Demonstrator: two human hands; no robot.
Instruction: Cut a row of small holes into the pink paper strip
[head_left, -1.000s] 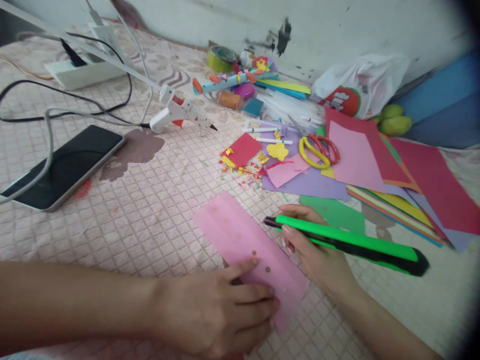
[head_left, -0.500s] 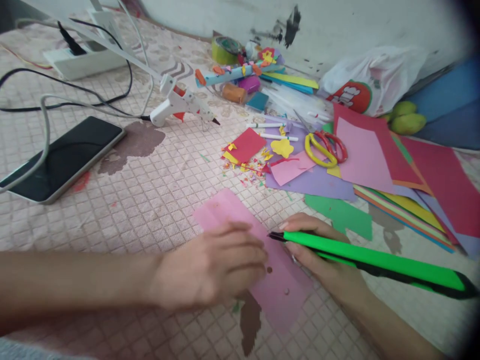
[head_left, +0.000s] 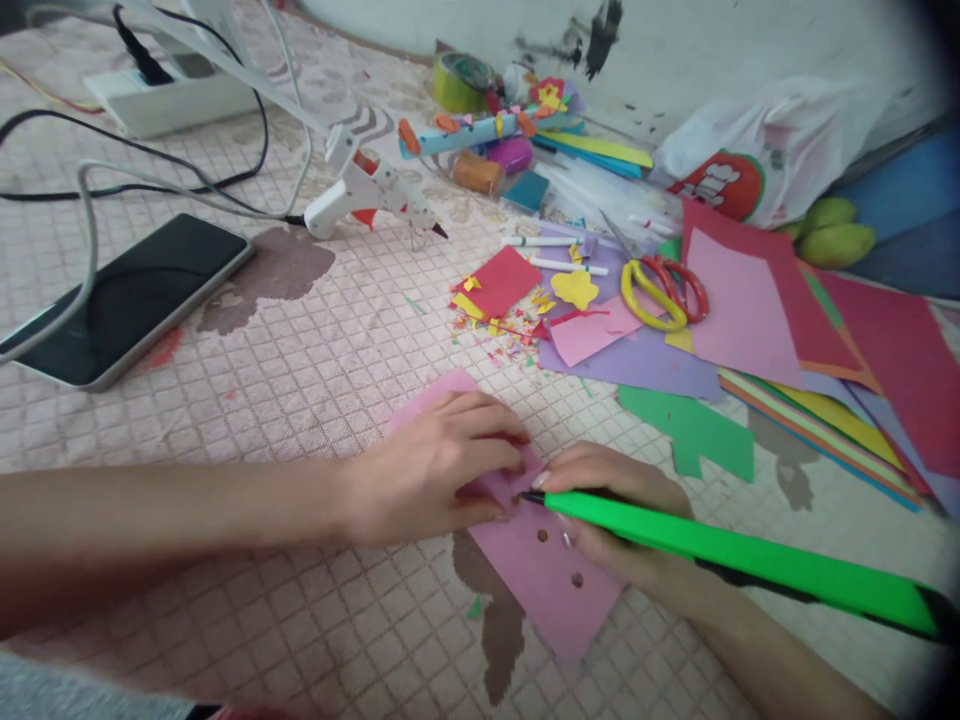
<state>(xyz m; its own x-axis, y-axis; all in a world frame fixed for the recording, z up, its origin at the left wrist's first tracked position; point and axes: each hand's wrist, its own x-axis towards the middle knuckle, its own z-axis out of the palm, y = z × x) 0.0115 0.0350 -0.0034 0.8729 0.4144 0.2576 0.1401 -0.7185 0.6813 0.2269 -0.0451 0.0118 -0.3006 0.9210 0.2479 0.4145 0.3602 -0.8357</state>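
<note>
A pink paper strip (head_left: 559, 610) with small round holes lies slantwise on the tablecloth. My left hand (head_left: 442, 465) rests on its upper part, palm down, with thumb and fingers apart. My right hand (head_left: 622, 505) is closed around a long green-and-black tool (head_left: 720, 550) that looks like a utility knife. The tool's narrow dark tip is at the paper, close to my left thumb and fingertips. Two holes show below the tip. Part of the strip is hidden under my left hand, and any blade is too small to make out.
A phone (head_left: 142, 290) and a white glue gun (head_left: 367, 195) lie to the left, near a power strip (head_left: 172, 100) and cables. Scissors (head_left: 660, 290), paper scraps, and coloured sheets (head_left: 742, 290) spread rightward. Tape (head_left: 461, 82), a plastic bag (head_left: 787, 140) and green fruit (head_left: 836, 235) are behind.
My left hand has moved up and settled onto the paper with its fingers spread. The tool's tip, in my right hand, has shifted slightly left and down to the strip.
</note>
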